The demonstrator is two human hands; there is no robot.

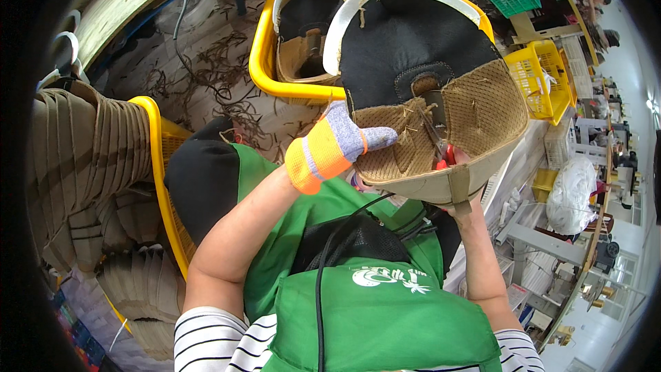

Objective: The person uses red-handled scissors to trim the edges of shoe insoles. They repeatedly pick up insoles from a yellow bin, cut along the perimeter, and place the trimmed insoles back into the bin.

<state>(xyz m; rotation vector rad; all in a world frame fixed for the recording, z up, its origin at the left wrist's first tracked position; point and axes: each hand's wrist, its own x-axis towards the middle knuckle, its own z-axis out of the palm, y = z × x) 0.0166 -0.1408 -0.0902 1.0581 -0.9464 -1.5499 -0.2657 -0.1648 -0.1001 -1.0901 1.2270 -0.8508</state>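
A boot upper [382, 46] is held up in front of me, its opening facing my eyes. It has a black leather-like part, a white curved edge and tan mesh lining with loose thread ends. My left hand [335, 144], in an orange and grey knit glove, grips its left side, thumb lying over the lining. My right hand [460, 157] is inside the opening on red-handled snips [442, 152], blades against the lining near the inner seam. The upper's wall hides most of that hand.
Behind the upper, a yellow basket [258, 62] holds a similar upper [310, 15]. More tan uppers [93, 139] are stacked at left by another yellow basket's rim [155, 165]. Dark scraps [227, 77] litter the floor. A black cable [321, 289] crosses my green apron [382, 330].
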